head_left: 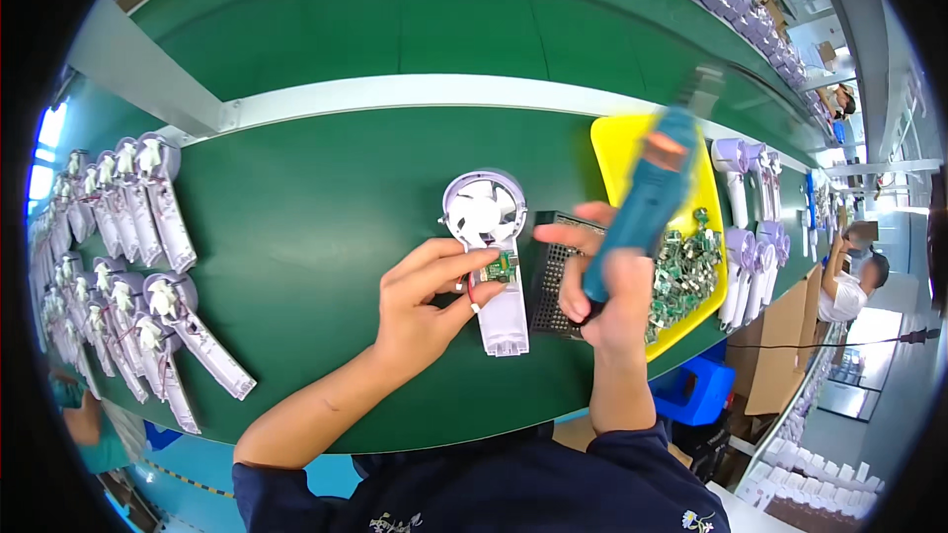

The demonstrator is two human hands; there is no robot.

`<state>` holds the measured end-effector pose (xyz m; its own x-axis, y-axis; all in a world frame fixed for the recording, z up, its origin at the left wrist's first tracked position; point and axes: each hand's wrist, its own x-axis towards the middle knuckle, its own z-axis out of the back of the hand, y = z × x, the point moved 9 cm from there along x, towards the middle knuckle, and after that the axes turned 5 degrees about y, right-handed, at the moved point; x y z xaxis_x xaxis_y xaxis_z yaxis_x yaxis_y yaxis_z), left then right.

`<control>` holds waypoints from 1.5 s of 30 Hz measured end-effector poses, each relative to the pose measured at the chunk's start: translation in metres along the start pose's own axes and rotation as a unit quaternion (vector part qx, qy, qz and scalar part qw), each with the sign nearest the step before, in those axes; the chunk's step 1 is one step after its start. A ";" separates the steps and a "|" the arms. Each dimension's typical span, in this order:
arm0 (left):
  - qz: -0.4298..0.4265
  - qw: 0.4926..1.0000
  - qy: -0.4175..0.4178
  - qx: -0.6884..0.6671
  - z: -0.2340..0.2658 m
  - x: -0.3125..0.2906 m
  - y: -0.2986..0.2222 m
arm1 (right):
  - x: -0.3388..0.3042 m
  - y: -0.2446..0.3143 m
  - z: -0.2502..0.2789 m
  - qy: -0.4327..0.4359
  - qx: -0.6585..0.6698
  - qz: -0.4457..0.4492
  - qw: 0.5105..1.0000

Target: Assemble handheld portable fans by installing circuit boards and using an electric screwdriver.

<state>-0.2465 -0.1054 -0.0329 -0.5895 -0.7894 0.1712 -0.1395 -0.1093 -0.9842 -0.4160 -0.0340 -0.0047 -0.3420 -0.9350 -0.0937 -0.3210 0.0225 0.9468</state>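
A pale lilac handheld fan half (508, 324) lies on the green table in front of me, its round head with white blades pointing away. My left hand (420, 298) pinches a small green circuit board (503, 266) between thumb and fingers, over the upper part of the fan's handle. Red and dark wires run by the board. In my right hand (617, 298) is a teal electric screwdriver (644, 195), tilted with its blurred front end up and away. Beneath that hand sits a black perforated tray (550, 286), partly hidden.
A yellow bin (612, 143) holding many green circuit boards (688, 271) stands at right. Rows of lilac fan halves (202, 341) lie at left, more fan parts (755, 266) beyond the bin. A white rail (395, 91) crosses behind. Other people work far right.
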 end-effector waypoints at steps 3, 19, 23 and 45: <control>-0.027 0.999 -0.001 -0.018 0.000 -0.002 0.000 | -0.005 -0.012 -0.015 0.011 -0.056 -0.142 0.988; -0.020 0.999 0.005 -0.038 0.000 0.000 0.000 | -0.006 -0.030 -0.019 0.083 -0.055 -0.175 0.979; -0.015 0.999 0.013 -0.042 -0.001 -0.001 0.001 | -0.007 -0.030 -0.019 0.085 -0.063 -0.188 0.977; 0.029 0.992 0.118 0.017 -0.019 0.053 -0.044 | -0.005 -0.020 -0.005 0.002 0.180 -0.126 0.976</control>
<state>-0.2870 -0.1308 0.0208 -0.7668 -0.6314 0.1153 -0.0747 -0.0906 -0.9931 -0.4032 -0.0319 -0.0215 -0.2092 -0.9284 -0.3072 -0.6845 -0.0854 0.7240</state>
